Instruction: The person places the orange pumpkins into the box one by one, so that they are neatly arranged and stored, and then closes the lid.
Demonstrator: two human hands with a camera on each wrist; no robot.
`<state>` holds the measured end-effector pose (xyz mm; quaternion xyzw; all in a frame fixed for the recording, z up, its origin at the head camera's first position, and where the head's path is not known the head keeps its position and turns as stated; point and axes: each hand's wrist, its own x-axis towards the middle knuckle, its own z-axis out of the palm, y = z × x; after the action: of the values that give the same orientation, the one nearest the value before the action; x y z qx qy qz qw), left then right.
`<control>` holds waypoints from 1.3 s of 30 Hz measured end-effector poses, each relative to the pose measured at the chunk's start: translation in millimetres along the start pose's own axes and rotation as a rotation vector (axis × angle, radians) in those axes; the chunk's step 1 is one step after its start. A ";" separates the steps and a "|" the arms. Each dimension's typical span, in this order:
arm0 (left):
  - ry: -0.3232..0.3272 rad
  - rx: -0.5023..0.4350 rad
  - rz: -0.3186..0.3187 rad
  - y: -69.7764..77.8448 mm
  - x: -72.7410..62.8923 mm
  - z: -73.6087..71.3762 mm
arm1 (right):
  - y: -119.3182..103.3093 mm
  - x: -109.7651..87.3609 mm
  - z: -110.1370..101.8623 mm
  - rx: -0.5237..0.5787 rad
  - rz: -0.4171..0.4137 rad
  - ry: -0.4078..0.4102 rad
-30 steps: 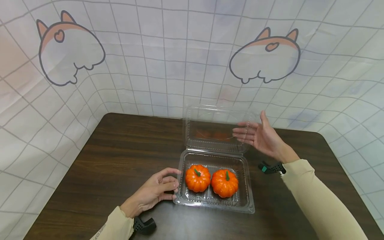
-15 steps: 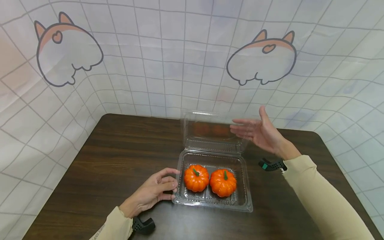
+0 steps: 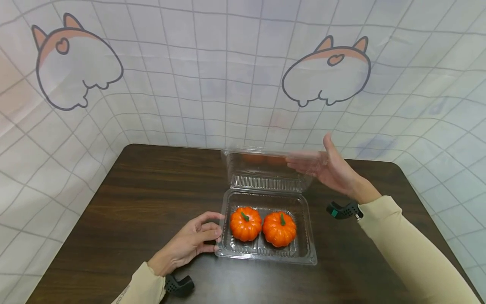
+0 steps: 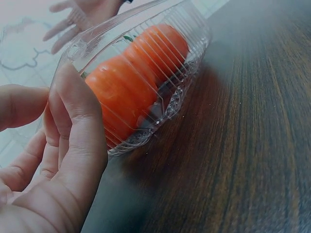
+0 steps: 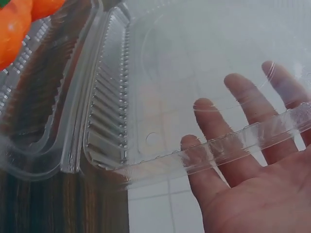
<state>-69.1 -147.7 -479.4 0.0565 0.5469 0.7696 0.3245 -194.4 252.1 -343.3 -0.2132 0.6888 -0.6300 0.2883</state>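
Observation:
A clear hinged plastic container (image 3: 309, 236) stands on the dark table, with two small orange pumpkins side by side in its base: a left pumpkin (image 3: 245, 224) and a right pumpkin (image 3: 279, 229). Its transparent lid (image 3: 267, 183) is raised at the back. My left hand (image 3: 186, 245) grips the container's left rim between thumb and fingers, seen close in the left wrist view. Behind the lid's right part is my right hand (image 3: 336, 173), fingers straight and spread, thumb up. In the right wrist view these fingers (image 5: 214, 124) show through the plastic; whether all touch it I cannot tell.
The brown wooden table (image 3: 152, 181) reaches back to a white grid-patterned cloth (image 3: 182, 76) with cartoon animal drawings. Dark bands circle both wrists, the right band (image 3: 343, 210) carrying a green patch.
The lid has tipped forward toward the base and looks shorter, with the right hand moving along behind it. The left hand keeps its grip on the rim. The head view has shifted slightly.

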 end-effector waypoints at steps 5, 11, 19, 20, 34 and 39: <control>-0.002 -0.005 -0.005 0.0 -0.2 0.4 | 1.5 -6.7 6.8 -0.016 -0.071 -0.017; 0.003 -0.002 -0.012 0.0 -0.9 1.2 | 5.4 -16.1 12.9 -0.081 -0.112 -0.007; -0.025 -0.007 0.004 0.5 -2.5 0.0 | 9.4 -29.2 21.0 -0.077 -0.051 0.058; -0.029 -0.009 0.007 0.6 -2.8 -0.2 | 10.2 -29.5 21.9 -0.087 -0.049 0.066; -0.024 0.012 -0.001 2.8 -4.5 -5.1 | 9.3 -38.0 40.7 -0.478 -0.039 0.090; -0.016 0.008 -0.016 2.3 -4.0 -3.4 | 13.4 -44.4 47.0 -0.634 -0.073 0.103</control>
<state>-68.5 -153.1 -477.6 0.0597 0.5479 0.7643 0.3347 -129.2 247.8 -352.8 -0.2847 0.8565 -0.4037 0.1496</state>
